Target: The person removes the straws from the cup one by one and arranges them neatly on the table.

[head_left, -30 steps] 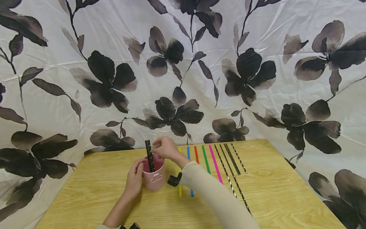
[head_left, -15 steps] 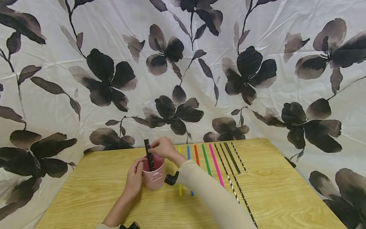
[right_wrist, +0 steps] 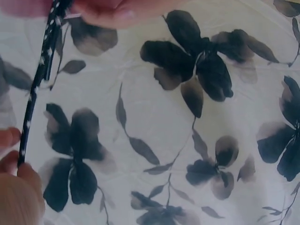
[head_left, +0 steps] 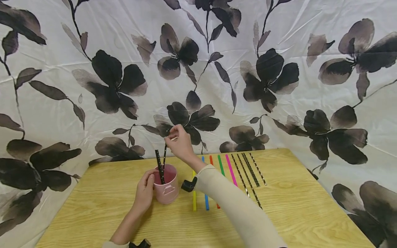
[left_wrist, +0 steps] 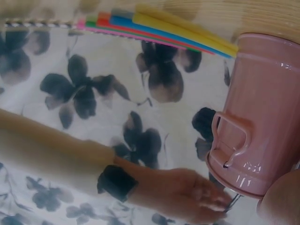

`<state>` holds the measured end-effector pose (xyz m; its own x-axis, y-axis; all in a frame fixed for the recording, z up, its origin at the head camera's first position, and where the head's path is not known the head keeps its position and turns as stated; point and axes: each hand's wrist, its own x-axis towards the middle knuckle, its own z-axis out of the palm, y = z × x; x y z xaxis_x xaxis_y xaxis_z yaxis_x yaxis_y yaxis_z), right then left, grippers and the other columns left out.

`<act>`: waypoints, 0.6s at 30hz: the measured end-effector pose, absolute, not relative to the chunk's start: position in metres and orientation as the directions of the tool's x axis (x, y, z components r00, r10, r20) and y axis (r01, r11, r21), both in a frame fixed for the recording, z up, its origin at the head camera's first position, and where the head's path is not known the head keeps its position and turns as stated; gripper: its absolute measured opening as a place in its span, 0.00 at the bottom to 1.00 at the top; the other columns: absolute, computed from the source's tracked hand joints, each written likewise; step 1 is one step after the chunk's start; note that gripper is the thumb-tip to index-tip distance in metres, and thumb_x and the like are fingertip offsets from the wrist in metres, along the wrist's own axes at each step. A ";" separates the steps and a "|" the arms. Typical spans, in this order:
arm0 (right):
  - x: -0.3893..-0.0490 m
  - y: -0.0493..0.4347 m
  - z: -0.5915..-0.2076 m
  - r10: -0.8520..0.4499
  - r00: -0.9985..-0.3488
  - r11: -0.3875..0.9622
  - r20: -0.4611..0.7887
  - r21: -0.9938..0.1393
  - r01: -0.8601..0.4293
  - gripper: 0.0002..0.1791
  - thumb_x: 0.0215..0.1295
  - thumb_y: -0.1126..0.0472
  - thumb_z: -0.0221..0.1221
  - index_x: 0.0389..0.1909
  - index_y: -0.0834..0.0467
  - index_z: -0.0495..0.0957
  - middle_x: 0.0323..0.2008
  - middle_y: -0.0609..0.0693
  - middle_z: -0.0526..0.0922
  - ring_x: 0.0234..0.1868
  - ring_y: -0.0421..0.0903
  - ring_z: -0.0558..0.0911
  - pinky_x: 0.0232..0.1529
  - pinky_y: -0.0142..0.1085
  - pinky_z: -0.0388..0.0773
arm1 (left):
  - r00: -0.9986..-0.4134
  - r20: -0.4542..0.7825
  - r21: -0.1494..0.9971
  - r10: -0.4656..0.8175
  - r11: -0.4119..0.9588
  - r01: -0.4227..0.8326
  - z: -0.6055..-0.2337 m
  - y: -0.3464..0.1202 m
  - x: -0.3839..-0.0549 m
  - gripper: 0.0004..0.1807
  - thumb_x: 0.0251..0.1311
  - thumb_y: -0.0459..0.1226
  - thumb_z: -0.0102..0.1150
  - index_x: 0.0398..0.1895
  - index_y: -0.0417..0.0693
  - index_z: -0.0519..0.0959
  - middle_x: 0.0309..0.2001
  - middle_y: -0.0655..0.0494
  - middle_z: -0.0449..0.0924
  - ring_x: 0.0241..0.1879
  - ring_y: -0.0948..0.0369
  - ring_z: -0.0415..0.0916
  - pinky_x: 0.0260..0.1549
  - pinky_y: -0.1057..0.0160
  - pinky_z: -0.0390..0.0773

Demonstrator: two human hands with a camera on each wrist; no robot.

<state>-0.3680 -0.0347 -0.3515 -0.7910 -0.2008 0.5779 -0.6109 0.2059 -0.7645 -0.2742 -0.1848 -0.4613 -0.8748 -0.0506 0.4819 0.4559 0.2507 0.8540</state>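
A pink metal cup (head_left: 167, 194) with a small handle stands upright on the table. My left hand (head_left: 145, 191) holds it at its left side, fingers over the rim. Black patterned straws (head_left: 158, 159) lean inside against the left of the rim. Above the cup, my right hand (head_left: 180, 142) pinches one black dotted straw (right_wrist: 30, 112) near its top end; its lower end is inside the cup. The left wrist view shows the cup handle (left_wrist: 234, 140) close up, with part of my left hand (left_wrist: 281, 201) at the rim.
Right of the cup lie yellow (head_left: 194, 194), blue (head_left: 206, 202), red, green and pink straws (head_left: 231, 168), partly under the right sleeve (head_left: 235, 203). Several black patterned straws (head_left: 250, 169) lie further right. A floral cloth (head_left: 198, 69) hangs behind the wooden table (head_left: 93, 206).
My right hand has gone from beside the straws at the cup's rim to higher up, raising one straw apart from the others. My left hand stays on the cup.
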 end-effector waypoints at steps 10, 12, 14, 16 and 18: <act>-0.364 0.008 -0.315 -0.172 -0.666 0.103 0.725 -0.660 -0.745 0.08 0.57 0.65 0.56 0.38 0.59 0.74 0.27 0.51 0.78 0.19 0.47 0.77 0.16 0.33 0.74 | -0.867 0.496 0.844 -0.049 0.264 0.468 -0.462 -0.186 -0.273 0.16 0.67 0.33 0.34 0.47 0.32 0.69 0.55 0.40 0.66 0.55 0.51 0.62 0.46 0.76 0.64; -0.369 0.021 -0.316 -0.166 -0.656 0.143 0.737 -0.640 -0.755 0.08 0.57 0.63 0.57 0.38 0.56 0.75 0.27 0.47 0.79 0.18 0.42 0.76 0.16 0.33 0.73 | -0.876 0.481 0.850 -0.050 0.274 0.451 -0.462 -0.186 -0.273 0.16 0.68 0.35 0.33 0.48 0.34 0.69 0.55 0.42 0.66 0.53 0.55 0.64 0.44 0.72 0.67; -0.371 0.034 -0.317 -0.161 -0.649 0.185 0.744 -0.623 -0.760 0.08 0.56 0.62 0.57 0.38 0.54 0.77 0.26 0.45 0.79 0.18 0.39 0.75 0.15 0.34 0.72 | -0.888 0.456 0.863 -0.055 0.273 0.426 -0.462 -0.185 -0.275 0.17 0.68 0.37 0.33 0.49 0.36 0.69 0.55 0.45 0.67 0.51 0.60 0.65 0.42 0.70 0.70; -0.371 0.048 -0.318 -0.158 -0.641 0.227 0.751 -0.604 -0.764 0.08 0.56 0.62 0.57 0.38 0.53 0.78 0.25 0.44 0.79 0.18 0.37 0.75 0.15 0.33 0.71 | -0.891 0.451 0.863 -0.053 0.279 0.420 -0.463 -0.186 -0.276 0.17 0.68 0.38 0.33 0.49 0.37 0.69 0.55 0.45 0.67 0.50 0.61 0.66 0.41 0.70 0.70; -0.362 0.062 -0.316 -0.160 -0.647 0.246 0.745 -0.605 -0.757 0.08 0.56 0.64 0.57 0.38 0.55 0.78 0.25 0.47 0.80 0.17 0.40 0.75 0.16 0.35 0.71 | -0.882 0.469 0.854 -0.045 0.280 0.439 -0.468 -0.188 -0.280 0.17 0.68 0.38 0.33 0.49 0.37 0.69 0.55 0.46 0.67 0.52 0.60 0.65 0.45 0.72 0.67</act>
<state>-0.3619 0.0616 -0.3157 -0.6472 -0.1605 0.7452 -0.7574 0.2464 -0.6047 -0.2797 -0.1878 -0.4679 -0.8821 -0.0452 0.4689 0.4394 0.2799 0.8536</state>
